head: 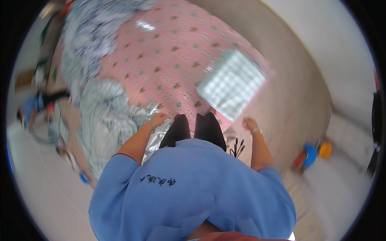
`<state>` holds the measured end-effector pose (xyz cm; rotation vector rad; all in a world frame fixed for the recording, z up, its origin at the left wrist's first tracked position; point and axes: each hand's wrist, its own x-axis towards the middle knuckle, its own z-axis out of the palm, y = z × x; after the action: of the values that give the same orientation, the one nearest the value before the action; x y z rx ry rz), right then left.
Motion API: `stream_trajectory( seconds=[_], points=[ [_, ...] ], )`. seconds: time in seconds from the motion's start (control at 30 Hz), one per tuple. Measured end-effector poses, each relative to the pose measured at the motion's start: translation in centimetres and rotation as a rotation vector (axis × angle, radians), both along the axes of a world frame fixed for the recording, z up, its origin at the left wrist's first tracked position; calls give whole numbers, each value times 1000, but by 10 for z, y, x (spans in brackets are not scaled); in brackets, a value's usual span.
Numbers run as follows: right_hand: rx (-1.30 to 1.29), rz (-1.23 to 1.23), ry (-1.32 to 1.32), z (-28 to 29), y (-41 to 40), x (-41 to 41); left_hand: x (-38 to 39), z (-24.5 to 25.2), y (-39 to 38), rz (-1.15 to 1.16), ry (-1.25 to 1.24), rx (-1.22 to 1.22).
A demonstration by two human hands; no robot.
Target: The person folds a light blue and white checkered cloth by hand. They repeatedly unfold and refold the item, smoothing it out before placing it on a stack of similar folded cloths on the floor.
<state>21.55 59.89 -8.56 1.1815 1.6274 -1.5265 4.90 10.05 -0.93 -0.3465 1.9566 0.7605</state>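
Note:
My left hand (159,119) hangs beside my left knee, above crumpled silvery sheeting (153,144); its fingers are blurred. My right hand (249,123) is off to the right, fingers curled, just past the near corner of a folded green-and-white checked cloth pile (233,86). A gap shows between that hand and the pile. I see nothing held in either hand, though blur hides the fingertips. The pile lies on a pink flower-patterned sheet (169,57) spread over the floor. Left of my left hand, a rumpled heap of pale green fabric (102,114) spreads out.
More crumpled white and blue-green cloth (90,33) covers the sheet's far left. Bare floor (289,72) runs along the right, up to a pale wall (328,39). Blue, red and yellow objects (310,153) stand at right. A person in blue (31,105) is at far left.

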Motion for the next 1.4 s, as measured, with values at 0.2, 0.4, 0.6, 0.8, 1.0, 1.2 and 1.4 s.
stream_trajectory(
  seconds=[0.2, 0.4, 0.6, 0.8, 1.0, 1.2, 1.4],
  points=[
    [101, 418, -124, 37, -50, -87, 100, 19, -174, -796, 380, -388],
    [260, 577, 62, 100, -164, -237, 159, 21, -218, 800, 520, 208],
    [168, 932, 191, 127, -423, -314, 290, 19, -308, 465, 604, -205],
    [-120, 1656, 234, 125, -733, -271, 464, 34, -331, 2121, 448, -135],
    [-427, 2039, 84, 134, -948, -148, 516, 40, -239, 2639, 388, -231],
    [-539, 2272, -61, 101, -1079, -32, 434, 32, -100, 2706, -225, -152],
    [-524, 2134, 328, 58, -1163, 71, 314, 104, -97, 2629, -114, 43]
  ],
)
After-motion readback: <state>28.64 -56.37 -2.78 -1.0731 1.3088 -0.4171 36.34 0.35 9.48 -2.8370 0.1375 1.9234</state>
